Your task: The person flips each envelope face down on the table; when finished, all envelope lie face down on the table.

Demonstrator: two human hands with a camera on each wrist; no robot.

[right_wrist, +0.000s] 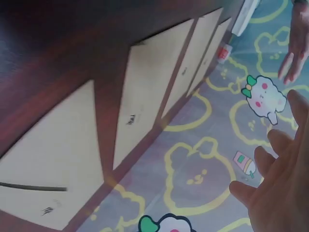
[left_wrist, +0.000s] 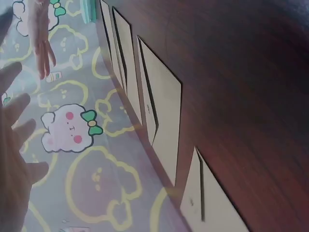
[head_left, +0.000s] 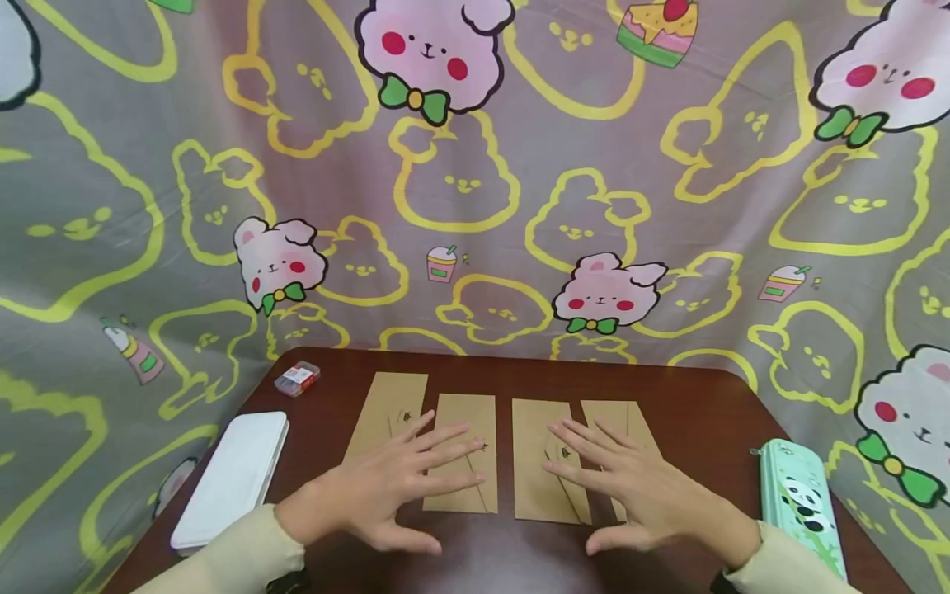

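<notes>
Several brown paper envelopes lie in a row on the table: a far-left envelope (head_left: 386, 400), a middle-left envelope (head_left: 467, 412), a middle-right envelope (head_left: 536, 421) and a far-right envelope (head_left: 634, 417). Diagonal flap edges and small dark prints show on them. My left hand (head_left: 397, 483) is raised over the two left envelopes, fingers spread, holding nothing. Over the two on the right, my right hand (head_left: 641, 491) likewise spreads its fingers and holds nothing. Both wrist views show the hands, left (left_wrist: 14, 145) and right (right_wrist: 282, 179), in the air apart from the envelopes.
A white case (head_left: 233, 470) lies at the table's left edge, with a small clear box (head_left: 298, 379) behind it. On the right edge is a green panda pencil case (head_left: 801, 503). A patterned curtain (head_left: 475, 198) hangs behind the dark brown table (head_left: 512, 375).
</notes>
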